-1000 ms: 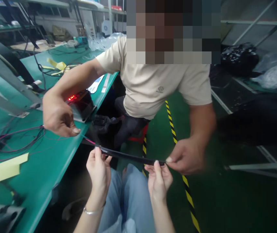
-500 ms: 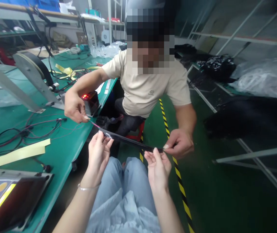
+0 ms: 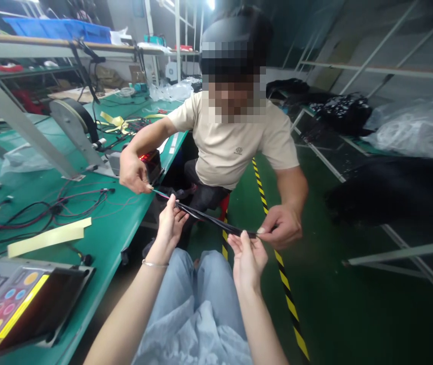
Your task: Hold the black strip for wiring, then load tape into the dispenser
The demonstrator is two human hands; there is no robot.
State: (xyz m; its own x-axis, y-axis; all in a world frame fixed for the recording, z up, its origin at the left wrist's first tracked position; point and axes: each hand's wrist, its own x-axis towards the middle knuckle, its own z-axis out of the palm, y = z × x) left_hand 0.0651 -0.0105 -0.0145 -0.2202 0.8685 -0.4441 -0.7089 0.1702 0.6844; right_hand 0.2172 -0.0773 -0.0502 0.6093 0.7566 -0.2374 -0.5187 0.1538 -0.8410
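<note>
A black cable bundle stretches at a slant above my lap, with thin coloured wires showing at its left end. My left hand pinches it near that end between thumb and fingers. Toward the right end, my right hand grips it the same way. A person facing me holds both ends: one of their hands has the coloured wires, the other hand the black right end, close to my right fingers.
On my left stands a green table with tangled cables, yellow strips, a tape reel and a control-panel machine. Striped floor tape runs at right. Metal frames and black material lie farther right.
My left hand has shifted right along with the person's wire-holding hand. The bundle now shows separate strands where it looked like one flat band. My right hand has barely moved.
</note>
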